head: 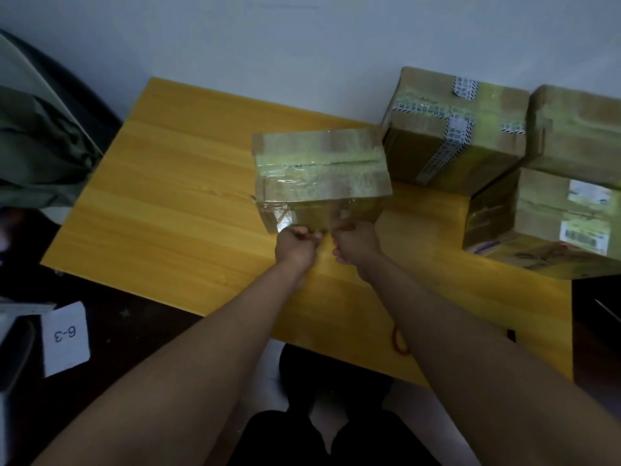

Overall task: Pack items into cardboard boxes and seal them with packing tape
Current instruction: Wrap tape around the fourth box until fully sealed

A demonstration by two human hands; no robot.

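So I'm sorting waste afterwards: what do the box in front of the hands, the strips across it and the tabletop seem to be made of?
The box looks like brown cardboard, matte where bare, with folded flaps. The strips look like clear plastic packing tape: glossy, wrinkled, catching light. The tabletop shows yellow wood grain in plank bands, smooth; solid wood or laminate, I cannot tell.

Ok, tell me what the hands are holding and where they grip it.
Both hands, left and right, pinch a strip of clear packing tape at its loose lower end, below the near face of the taped cardboard box.
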